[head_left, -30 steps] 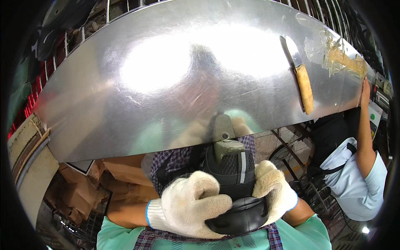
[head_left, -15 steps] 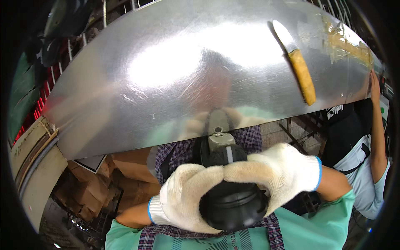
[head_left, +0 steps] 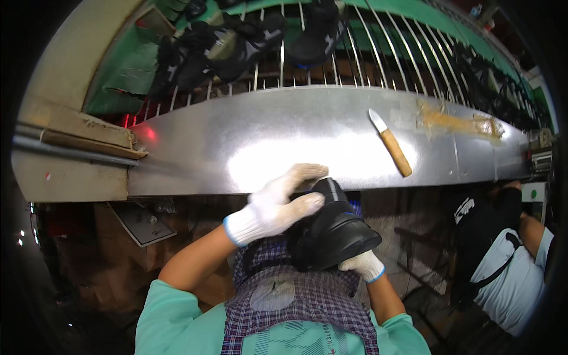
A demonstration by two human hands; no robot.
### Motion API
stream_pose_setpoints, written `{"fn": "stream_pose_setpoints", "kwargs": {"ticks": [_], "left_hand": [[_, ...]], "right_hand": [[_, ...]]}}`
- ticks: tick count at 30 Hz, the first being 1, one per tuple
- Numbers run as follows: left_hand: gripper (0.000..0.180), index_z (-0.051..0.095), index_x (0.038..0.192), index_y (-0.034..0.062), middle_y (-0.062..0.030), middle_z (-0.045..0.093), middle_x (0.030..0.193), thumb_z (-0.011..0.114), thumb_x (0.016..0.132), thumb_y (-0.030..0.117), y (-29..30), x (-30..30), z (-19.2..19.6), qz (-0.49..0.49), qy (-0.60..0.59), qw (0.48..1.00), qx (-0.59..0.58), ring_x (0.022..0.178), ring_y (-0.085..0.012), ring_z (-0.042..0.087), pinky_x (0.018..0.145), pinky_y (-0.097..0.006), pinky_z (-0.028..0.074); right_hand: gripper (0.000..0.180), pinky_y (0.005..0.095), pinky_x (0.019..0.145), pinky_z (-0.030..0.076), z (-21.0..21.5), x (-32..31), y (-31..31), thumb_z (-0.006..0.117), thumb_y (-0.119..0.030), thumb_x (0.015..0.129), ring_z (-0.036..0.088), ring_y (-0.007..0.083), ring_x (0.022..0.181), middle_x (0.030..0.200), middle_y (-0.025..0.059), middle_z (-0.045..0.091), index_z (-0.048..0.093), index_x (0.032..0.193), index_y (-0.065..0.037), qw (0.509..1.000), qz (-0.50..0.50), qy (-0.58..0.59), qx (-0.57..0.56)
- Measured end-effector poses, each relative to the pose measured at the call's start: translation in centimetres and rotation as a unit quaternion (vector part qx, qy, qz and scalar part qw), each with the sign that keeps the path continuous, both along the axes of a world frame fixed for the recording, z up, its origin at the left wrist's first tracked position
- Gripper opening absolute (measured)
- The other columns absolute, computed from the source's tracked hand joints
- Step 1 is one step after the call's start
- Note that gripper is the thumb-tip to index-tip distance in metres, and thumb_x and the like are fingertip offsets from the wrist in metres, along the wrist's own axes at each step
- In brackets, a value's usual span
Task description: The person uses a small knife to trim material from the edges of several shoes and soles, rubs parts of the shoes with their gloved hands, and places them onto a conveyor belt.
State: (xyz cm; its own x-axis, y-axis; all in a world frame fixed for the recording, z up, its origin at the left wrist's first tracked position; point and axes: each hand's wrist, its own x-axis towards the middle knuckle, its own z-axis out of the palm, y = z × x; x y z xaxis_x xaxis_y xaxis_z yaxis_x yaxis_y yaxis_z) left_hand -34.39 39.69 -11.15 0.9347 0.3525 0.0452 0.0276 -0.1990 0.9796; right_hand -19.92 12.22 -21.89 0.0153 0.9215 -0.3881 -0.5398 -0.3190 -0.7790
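Below the shiny metal bench (head_left: 248, 154), head view: black shoe (head_left: 334, 234) held over the checked apron (head_left: 296, 299). Left hand (head_left: 275, 207), white-gloved, fingers curled over the shoe's top; right hand (head_left: 365, 266) cups it from beneath. Wooden-handled knife (head_left: 390, 144) lies untouched on the bench. Judged: shoe in hand, handling under way, not yet set on the wire rack (head_left: 355, 53)

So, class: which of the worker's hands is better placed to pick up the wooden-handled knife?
Probably the right hand: it cups the black shoe on the knife's side. The left hand lies farther away.
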Motion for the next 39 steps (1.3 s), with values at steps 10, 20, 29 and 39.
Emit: {"fn": "stream_pose_setpoints", "kwargs": {"ticks": [10,20,29,39], "left_hand": [[0.114,0.037,0.16,-0.0048,-0.0272,0.059,0.148,0.1,0.075,0.04,1.8,-2.4,14.0,0.098,-0.227,0.953,0.175,0.133,-0.0343,0.065,0.115,-0.044,0.051],[0.086,0.058,0.139,0.0025,-0.017,0.071,0.129,0.099,0.072,0.039,7.3,2.0,14.1,0.261,-0.111,0.93,0.233,0.123,-0.0318,0.07,0.108,-0.043,0.054],[0.075,0.055,0.138,-0.0031,-0.0281,0.067,0.125,0.095,0.08,0.025,2.6,3.6,15.1,0.182,-0.233,0.898,0.327,0.104,-0.0424,0.075,0.093,-0.043,0.062],[0.082,0.053,0.141,-0.0022,-0.0274,0.065,0.131,0.096,0.077,0.025,-1.1,3.7,14.5,0.175,-0.264,0.832,0.455,0.095,-0.0385,0.076,0.071,-0.042,0.066]], "right_hand": [[0.079,0.0418,0.123,0.043,6.8,7.2,13.7,0.068,-0.042,0.102,0.055,0.0263,0.143,0.158,0.0143,0.054,0.04,0.163,-0.001,0.908,-0.171,-0.312,0.222],[0.088,0.0473,0.122,0.044,22.0,5.3,19.9,0.07,-0.042,0.105,0.051,0.0348,0.146,0.162,0.025,0.045,0.026,0.169,0.0,0.749,-0.274,-0.483,0.362],[0.071,0.0462,0.127,0.035,23.7,7.6,17.8,0.061,-0.034,0.11,0.044,0.0426,0.153,0.164,0.0288,0.044,0.036,0.164,0.004,0.621,-0.239,-0.716,0.21],[0.065,0.0526,0.09,0.059,34.0,7.8,15.7,0.06,-0.049,0.108,0.075,0.0493,0.097,0.11,0.0304,0.075,0.043,0.153,-0.005,0.644,0.019,-0.764,0.034]]}}
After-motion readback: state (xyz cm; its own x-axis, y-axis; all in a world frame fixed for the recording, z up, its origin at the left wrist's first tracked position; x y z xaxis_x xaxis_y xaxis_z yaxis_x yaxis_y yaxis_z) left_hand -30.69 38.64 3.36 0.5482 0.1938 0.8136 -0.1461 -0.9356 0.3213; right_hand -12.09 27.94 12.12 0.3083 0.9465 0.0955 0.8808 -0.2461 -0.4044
